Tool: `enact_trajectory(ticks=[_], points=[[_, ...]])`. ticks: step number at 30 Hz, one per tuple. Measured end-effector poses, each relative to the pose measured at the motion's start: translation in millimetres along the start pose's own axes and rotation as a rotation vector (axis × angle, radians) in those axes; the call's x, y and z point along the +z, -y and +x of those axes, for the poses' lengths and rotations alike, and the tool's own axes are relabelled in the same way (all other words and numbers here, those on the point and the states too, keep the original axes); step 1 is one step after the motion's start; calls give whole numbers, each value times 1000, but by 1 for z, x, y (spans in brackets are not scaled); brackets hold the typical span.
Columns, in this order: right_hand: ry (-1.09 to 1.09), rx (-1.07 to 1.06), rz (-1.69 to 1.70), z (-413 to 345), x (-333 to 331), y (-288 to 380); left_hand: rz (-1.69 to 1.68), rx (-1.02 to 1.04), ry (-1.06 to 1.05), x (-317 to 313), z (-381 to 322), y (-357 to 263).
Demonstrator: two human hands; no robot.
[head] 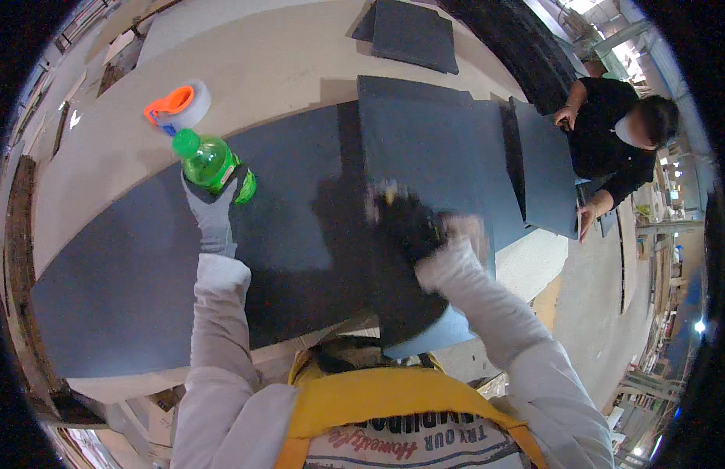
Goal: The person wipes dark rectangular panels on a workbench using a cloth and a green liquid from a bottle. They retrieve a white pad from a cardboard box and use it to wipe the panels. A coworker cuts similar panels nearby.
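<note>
My left hand (pixel 213 196), in a grey glove with a dark palm, is closed around a green plastic bottle (pixel 207 158) with its green cap on. The bottle is over the left part of a dark grey panel (pixel 133 264). Just beyond it is a roll of clear tape (pixel 199 105) in an orange dispenser (pixel 170 105). My right hand (pixel 409 223), in a dark glove, is blurred over a stack of dark grey panels (pixel 421 140). Something small and yellowish shows at its fingertips; whether it is held I cannot tell.
At the right, a co-worker (pixel 617 129) in black has both hands on another dark panel (pixel 547 170). More dark panels (pixel 414 35) lie at the far side of the pale board surface (pixel 274 58). A wooden beam (pixel 22 234) runs along the left edge.
</note>
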State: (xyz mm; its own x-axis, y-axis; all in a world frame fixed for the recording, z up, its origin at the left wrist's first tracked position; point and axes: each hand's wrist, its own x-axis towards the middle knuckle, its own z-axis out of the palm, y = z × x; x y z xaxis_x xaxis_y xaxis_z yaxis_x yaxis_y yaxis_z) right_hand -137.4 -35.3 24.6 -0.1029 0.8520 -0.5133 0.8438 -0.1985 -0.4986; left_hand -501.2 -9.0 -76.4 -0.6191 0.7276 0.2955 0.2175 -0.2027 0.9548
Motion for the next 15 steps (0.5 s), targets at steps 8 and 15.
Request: enact_trajectory(ticks=[8, 15], points=[[-494, -702, 89, 46, 30, 34, 134, 53, 107, -2, -56, 3], [50, -166, 910, -1, 47, 17, 350, 324, 585, -17, -159, -100]])
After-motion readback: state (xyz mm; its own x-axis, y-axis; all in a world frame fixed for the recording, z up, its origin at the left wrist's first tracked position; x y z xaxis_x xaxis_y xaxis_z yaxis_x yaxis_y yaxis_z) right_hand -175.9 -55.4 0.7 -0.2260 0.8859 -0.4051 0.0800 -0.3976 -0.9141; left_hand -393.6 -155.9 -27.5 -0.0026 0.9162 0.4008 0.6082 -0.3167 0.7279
